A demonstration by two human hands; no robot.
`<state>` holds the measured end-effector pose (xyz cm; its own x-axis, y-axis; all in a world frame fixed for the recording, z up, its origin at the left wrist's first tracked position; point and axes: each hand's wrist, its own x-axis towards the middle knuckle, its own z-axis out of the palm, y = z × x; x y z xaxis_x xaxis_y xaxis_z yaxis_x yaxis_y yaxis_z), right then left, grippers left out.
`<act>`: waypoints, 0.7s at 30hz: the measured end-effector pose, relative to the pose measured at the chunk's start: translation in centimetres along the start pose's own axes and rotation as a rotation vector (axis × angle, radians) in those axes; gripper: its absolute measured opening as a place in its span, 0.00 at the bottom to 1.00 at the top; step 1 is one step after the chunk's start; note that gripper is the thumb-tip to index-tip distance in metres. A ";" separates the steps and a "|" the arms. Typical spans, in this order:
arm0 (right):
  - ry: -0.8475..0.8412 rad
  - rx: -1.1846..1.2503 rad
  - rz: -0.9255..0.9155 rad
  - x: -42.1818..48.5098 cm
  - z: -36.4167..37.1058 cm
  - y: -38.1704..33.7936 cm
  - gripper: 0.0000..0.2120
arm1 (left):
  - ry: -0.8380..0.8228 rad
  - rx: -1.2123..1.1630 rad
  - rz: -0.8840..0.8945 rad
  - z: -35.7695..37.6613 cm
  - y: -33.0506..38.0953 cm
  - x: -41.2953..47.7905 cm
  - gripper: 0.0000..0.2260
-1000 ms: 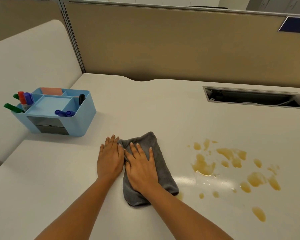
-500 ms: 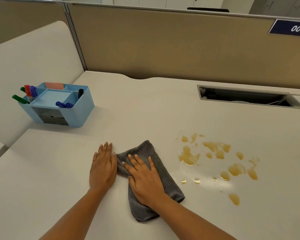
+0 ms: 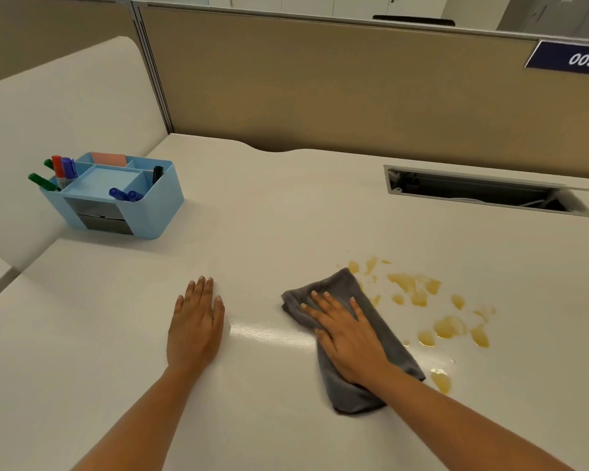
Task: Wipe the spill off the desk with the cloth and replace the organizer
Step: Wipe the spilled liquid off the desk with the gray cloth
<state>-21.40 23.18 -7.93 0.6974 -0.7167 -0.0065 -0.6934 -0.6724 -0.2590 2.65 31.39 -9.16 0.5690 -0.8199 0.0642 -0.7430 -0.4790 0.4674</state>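
Head view: cloth at the spill's edge.
Blue organizer (image 3: 157, 212) sits far left on the desk (image 3: 286, 205); left hand (image 3: 196, 328) lies flat, fingers straight, holding nothing; right hand (image 3: 351, 341) presses flat-fingered on the grey cloth (image 3: 340, 287), right against the amber spill (image 3: 415, 287).

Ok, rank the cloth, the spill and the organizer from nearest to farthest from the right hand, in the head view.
1. Cloth, under the right hand.
2. Spill, just right of it.
3. Organizer, far back left.
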 end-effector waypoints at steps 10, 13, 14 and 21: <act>-0.019 0.014 0.096 0.8 -0.2 0.8 0.21 | -0.010 0.034 0.005 0.3 0.1 0.3 0.23; -0.046 0.034 0.044 -0.3 0.0 0.2 0.21 | -0.010 0.042 0.005 0.3 0.2 0.3 0.23; -0.056 0.042 0.018 -0.9 0.2 -0.1 0.21 | -0.009 0.044 0.004 0.3 0.2 0.2 0.23; -0.107 0.061 -0.119 -3.7 0.5 0.1 0.21 | 0.004 0.010 -0.002 0.2 0.3 -0.3 0.22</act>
<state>-23.95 25.81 -8.45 0.7917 -0.6064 -0.0741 -0.5944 -0.7367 -0.3224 2.20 31.46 -9.27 0.5717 -0.8177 0.0672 -0.7456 -0.4836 0.4585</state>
